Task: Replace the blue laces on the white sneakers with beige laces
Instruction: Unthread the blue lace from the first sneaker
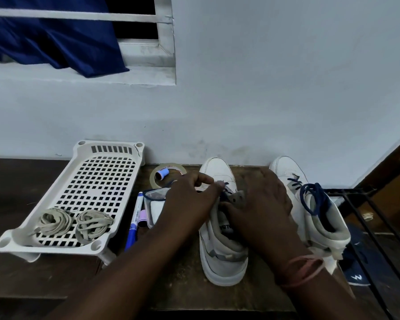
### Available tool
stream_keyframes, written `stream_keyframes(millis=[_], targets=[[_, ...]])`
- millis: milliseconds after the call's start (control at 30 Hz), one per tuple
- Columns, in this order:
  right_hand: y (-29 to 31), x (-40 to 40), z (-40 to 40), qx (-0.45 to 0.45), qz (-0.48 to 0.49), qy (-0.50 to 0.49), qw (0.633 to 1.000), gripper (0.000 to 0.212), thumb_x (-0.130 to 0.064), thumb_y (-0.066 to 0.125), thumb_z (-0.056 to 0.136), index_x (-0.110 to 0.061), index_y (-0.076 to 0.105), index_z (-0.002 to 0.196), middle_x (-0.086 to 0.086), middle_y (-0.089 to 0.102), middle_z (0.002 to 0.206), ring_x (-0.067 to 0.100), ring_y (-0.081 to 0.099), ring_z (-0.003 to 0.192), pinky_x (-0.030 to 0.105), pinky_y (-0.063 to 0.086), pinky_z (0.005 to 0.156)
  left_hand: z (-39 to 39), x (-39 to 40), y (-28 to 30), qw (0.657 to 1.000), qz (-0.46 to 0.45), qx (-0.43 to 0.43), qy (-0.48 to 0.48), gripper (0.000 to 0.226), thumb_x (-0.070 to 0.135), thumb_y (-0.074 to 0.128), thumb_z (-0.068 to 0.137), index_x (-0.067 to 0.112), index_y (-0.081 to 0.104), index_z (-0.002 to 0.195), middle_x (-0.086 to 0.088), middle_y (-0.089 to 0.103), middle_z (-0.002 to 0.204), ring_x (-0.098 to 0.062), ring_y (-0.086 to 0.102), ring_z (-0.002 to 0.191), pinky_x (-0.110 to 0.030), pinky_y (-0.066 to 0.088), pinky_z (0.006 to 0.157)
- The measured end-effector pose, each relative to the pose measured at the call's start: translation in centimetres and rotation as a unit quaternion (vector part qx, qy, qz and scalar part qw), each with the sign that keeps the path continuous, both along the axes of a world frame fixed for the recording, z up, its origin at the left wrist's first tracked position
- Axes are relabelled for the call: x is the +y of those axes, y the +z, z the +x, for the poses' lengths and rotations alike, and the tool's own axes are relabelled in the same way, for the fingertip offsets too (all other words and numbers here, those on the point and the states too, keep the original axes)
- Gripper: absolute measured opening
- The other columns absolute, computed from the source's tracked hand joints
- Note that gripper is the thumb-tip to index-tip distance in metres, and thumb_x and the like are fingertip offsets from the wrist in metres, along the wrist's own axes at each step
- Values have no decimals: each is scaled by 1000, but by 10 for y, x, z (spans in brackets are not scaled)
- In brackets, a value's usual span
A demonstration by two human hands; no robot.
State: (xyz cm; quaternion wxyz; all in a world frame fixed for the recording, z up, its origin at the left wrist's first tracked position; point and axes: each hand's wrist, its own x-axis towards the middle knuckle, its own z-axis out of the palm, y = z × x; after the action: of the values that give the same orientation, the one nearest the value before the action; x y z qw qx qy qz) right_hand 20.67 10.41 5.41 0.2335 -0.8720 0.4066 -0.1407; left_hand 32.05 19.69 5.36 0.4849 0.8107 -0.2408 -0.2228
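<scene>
White leather sneaker (219,227) on brown table (183,285), tongue print unreadable. Left hand (189,199) pinches its blue lace (224,192); right hand (261,204) fingers curled on tongue. Second sneaker (310,204) laced; beige lace bundles (74,221) in white perforated tray (97,176).

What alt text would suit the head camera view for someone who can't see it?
Both hands, left and right, work at the blue lace of the nearer white sneaker on a dark table. The second sneaker to its right is laced blue. Two bundles of beige laces lie on a white slotted tray at left.
</scene>
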Motion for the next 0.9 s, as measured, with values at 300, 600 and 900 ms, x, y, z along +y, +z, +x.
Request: stream_keyframes(millis=[300, 600, 900], targets=[[-2, -21, -11, -72, 172, -56, 981, 10, -19, 72, 84, -27, 72, 79, -13, 65, 77, 11, 65, 78, 28, 52, 71, 23, 6, -8, 990, 101, -70, -66, 25, 23, 84, 78, 37, 68, 91, 10, 63, 89, -8, 64, 85, -30, 52, 79], [-6, -16, -11, -69, 130, -67, 987, 10, -21, 70, 85, -30, 68, 82, -14, 66, 82, 8, 64, 82, 34, 55, 82, 8, -3, -16, 914, 44, -379, -136, 33, 17, 70, 79, 41, 77, 101, 17, 66, 94, -11, 56, 90, -26, 37, 80], [-4, -12, -7, -86, 124, -46, 988, 15, -18, 66, 85, -26, 69, 98, -4, 68, 98, 13, 64, 92, 32, 52, 83, 7, -7, -13, 923, 65, -377, -29, 8, 31, 64, 89, 27, 70, 84, 7, 65, 90, -16, 60, 87, -39, 49, 79]])
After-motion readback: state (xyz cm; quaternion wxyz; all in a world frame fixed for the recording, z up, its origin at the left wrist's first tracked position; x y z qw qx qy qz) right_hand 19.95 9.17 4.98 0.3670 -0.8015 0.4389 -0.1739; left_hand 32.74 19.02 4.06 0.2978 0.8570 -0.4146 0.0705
